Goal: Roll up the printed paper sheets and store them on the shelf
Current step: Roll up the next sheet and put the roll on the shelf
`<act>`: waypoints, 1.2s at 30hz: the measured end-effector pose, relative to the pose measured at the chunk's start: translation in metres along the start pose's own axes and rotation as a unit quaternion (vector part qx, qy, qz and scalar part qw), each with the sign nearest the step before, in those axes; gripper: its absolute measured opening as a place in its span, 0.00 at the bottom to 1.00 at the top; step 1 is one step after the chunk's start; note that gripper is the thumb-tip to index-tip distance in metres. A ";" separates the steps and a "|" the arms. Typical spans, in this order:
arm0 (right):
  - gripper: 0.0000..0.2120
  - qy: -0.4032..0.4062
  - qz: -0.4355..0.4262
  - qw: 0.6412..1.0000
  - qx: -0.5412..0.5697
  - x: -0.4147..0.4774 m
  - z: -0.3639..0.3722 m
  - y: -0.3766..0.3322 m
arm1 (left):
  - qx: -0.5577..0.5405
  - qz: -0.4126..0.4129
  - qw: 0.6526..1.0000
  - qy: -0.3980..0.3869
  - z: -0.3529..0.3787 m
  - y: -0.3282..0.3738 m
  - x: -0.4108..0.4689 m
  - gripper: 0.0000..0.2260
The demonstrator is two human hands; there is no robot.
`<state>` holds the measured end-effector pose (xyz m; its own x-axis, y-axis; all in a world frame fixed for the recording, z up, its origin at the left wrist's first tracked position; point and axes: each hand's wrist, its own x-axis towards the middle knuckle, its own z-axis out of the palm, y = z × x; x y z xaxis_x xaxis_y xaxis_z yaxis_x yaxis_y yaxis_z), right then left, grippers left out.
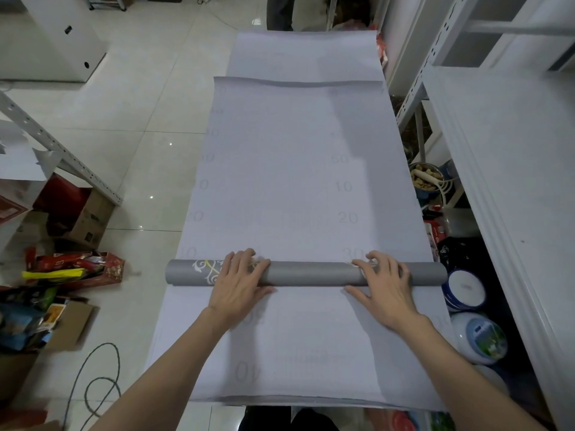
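Here, in the head view, the roll (pixel 311 273) lies crosswise on the printed paper sheets (pixel 295 166), which are spread flat with much length unrolled beyond it. The left hand (pixel 239 279) and right hand (pixel 385 283) each grasp it, fingers draped over the top, thumbs on the near side. Even pressure from both should keep the ends flush. The shelf (pixel 504 144) stands just to the right; tubs (pixel 465 290) crowd its foot, and a cable (pixel 93 384) loops on the floor at left.

Open tiled floor (pixel 149 98) is found along the far left of the sheets (pixel 295 169); the near left is crowded by boxes (pixel 90 219) and a cable (pixel 107 344); the right edge is hemmed by tubs (pixel 465 289) and a shelf (pixel 504 169).
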<state>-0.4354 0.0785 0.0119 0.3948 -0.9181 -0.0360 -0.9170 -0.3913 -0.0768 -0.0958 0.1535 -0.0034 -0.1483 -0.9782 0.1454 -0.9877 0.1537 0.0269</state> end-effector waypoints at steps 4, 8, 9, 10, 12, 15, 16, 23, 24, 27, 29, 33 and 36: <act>0.25 0.015 -0.005 1.000 -0.018 0.003 -0.008 -0.007 | -0.006 0.003 1.000 0.010 -0.006 0.000 0.004 0.21; 0.22 0.003 -0.012 1.000 0.020 0.003 -0.010 -0.007 | -0.021 -0.001 1.000 0.000 -0.003 0.000 -0.001 0.18; 0.22 0.000 -0.019 1.000 0.023 0.002 -0.008 -0.006 | -0.016 -0.003 1.000 -0.003 -0.002 0.001 -0.002 0.18; 0.23 -0.003 -0.025 0.999 0.023 0.001 -0.006 -0.006 | -0.009 -0.007 1.000 -0.008 -0.002 0.002 -0.003 0.20; 0.24 -0.008 -0.023 1.000 0.013 0.002 -0.003 -0.006 | 0.007 -0.020 1.000 -0.015 -0.004 0.006 -0.001 0.23; 0.21 0.001 -0.011 1.000 0.009 0.005 -0.010 -0.008 | 0.006 -0.039 0.999 -0.011 -0.010 0.011 0.003 0.23; 0.20 0.004 -0.005 1.000 0.028 0.005 -0.013 -0.010 | -0.002 -0.043 0.999 -0.011 -0.010 0.010 0.004 0.22; 0.28 -0.014 -0.006 0.999 0.050 0.000 -0.005 -0.014 | -0.047 -0.023 0.998 -0.020 -0.001 0.007 -0.008 0.27; 0.29 -0.009 -0.014 0.999 0.040 0.001 -0.006 -0.014 | -0.040 -0.025 0.999 -0.016 -0.002 0.009 -0.007 0.27; 0.24 -0.009 -0.012 0.998 0.053 0.003 -0.012 -0.018 | -0.038 -0.032 0.999 -0.005 -0.007 0.013 -0.004 0.22; 0.22 -0.009 -0.014 0.998 0.061 0.001 -0.013 -0.022 | -0.044 -0.028 0.999 -0.001 -0.006 0.013 -0.004 0.18; 0.27 0.008 -0.030 0.998 0.059 -0.007 -0.005 -0.021 | -0.022 -0.004 1.000 -0.003 -0.005 0.011 -0.006 0.24; 0.27 0.013 -0.035 0.998 0.041 -0.006 -0.006 -0.020 | -0.004 0.001 1.000 0.007 -0.010 0.011 0.000 0.24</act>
<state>-0.4192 0.0912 0.0192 0.4544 -0.8908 -0.0015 -0.8794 -0.4483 -0.1603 -0.1062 0.1569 0.0065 -0.1495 -0.9757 0.1602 -0.9870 0.1569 0.0344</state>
